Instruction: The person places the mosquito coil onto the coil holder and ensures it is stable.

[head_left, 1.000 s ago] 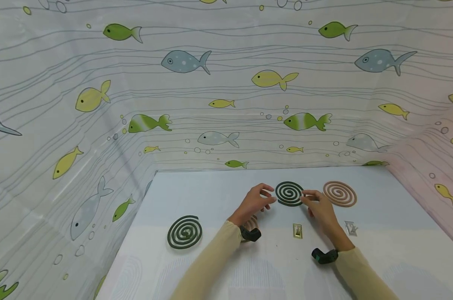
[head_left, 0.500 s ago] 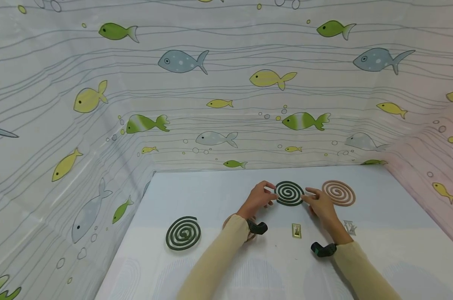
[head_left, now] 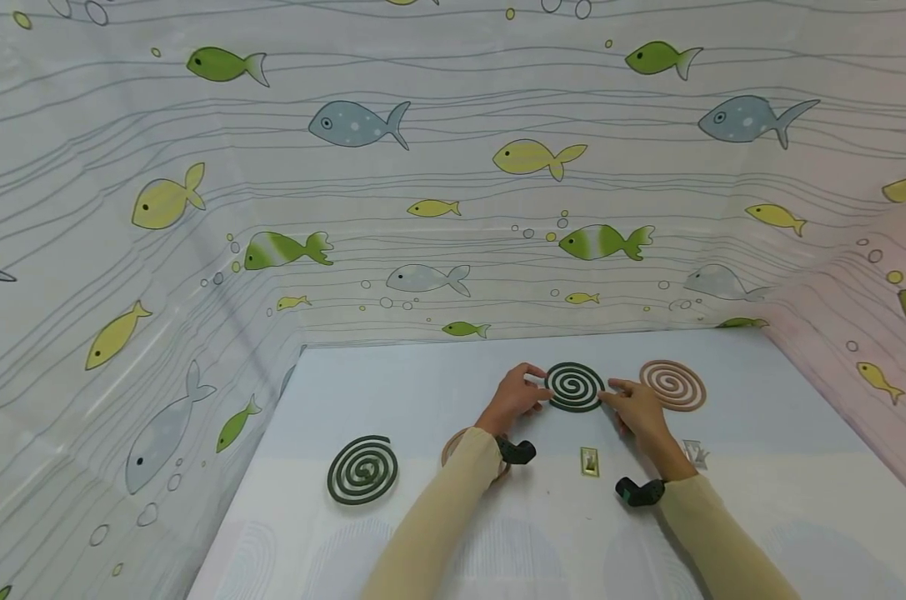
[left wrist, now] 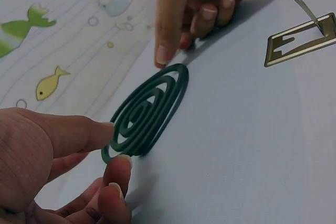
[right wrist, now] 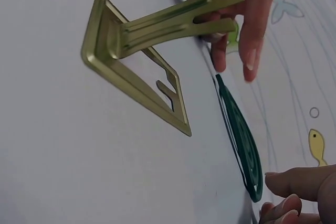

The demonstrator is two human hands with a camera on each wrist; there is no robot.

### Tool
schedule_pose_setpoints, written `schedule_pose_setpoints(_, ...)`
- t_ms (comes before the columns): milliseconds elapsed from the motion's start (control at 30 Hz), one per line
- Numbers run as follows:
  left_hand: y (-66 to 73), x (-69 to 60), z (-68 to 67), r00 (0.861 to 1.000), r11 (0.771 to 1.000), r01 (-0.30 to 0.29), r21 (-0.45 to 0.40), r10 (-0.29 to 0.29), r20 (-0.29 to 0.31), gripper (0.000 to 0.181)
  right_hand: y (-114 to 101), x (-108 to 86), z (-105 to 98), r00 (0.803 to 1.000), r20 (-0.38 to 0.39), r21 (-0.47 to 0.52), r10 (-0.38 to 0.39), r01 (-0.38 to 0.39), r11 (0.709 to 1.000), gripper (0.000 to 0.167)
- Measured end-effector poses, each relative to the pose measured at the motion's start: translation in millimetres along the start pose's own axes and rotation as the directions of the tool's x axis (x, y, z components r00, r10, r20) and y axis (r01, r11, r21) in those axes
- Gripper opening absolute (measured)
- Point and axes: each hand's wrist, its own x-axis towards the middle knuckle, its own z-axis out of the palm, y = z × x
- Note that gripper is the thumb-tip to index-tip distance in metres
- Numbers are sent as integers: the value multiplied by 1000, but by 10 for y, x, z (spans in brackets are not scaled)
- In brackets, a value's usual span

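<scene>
A dark green spiral coil (head_left: pixel 575 387) (left wrist: pixel 142 114) (right wrist: pixel 242 140) lies between the two hands at the back of the table. My left hand (head_left: pixel 514 400) (left wrist: pixel 58 166) (right wrist: pixel 236 19) is at its left edge, thumb and forefinger spread and touching the rim. On the other side, my right hand (head_left: pixel 643 418) (left wrist: pixel 202 3) (right wrist: pixel 304 192) has its fingers relaxed and parted beside the rim; a small gap shows in the right wrist view. A gold metal stand (head_left: pixel 589 462) (left wrist: pixel 304 38) (right wrist: pixel 136 82) with a raised forked tongue lies in front of the coil.
To the right lie a brown coil (head_left: pixel 673 385) and a silvery stand (head_left: pixel 696 454). Another green coil (head_left: pixel 362 471) sits at the left with something at its centre. A second brown coil (head_left: pixel 453 446) is partly covered by the left forearm. Fish-patterned sheeting surrounds the table.
My left hand and forearm have shifted right, closer to the green coil's edge. My right hand stays beside the coil with small finger movements. The head view has turned slightly.
</scene>
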Motion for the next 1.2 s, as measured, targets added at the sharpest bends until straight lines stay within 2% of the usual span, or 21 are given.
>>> schedule_pose_setpoints(200, -21, 7, -3, 1000, 1000, -21, -8, 21, -4, 40, -18, -3, 16, 1000, 2, -21, 7, -7, 1000, 55)
schedule_pose_setpoints(467, -49, 18, -7, 999, 999, -31, 26, 31, 9, 40, -16, 13, 21, 1000, 14, -40, -9, 9, 999, 48)
schedule_pose_setpoints(900, -42, 37, 24, 998, 993, -52, 106, 48, 36, 48, -78, 9, 10, 996, 87, -135, 4, 7, 991, 55)
schedule_pose_setpoints(1100, -33, 43, 49, 998, 989, -53, 138, 50, 26, 49, -102, -12, 15, 996, 88, -129, 11, 0, 992, 54)
schedule_pose_setpoints(1200, -44, 53, 51, 998, 987, -58, 147, 54, 30, 48, -82, 2, 23, 996, 84, -95, 9, -1, 995, 53)
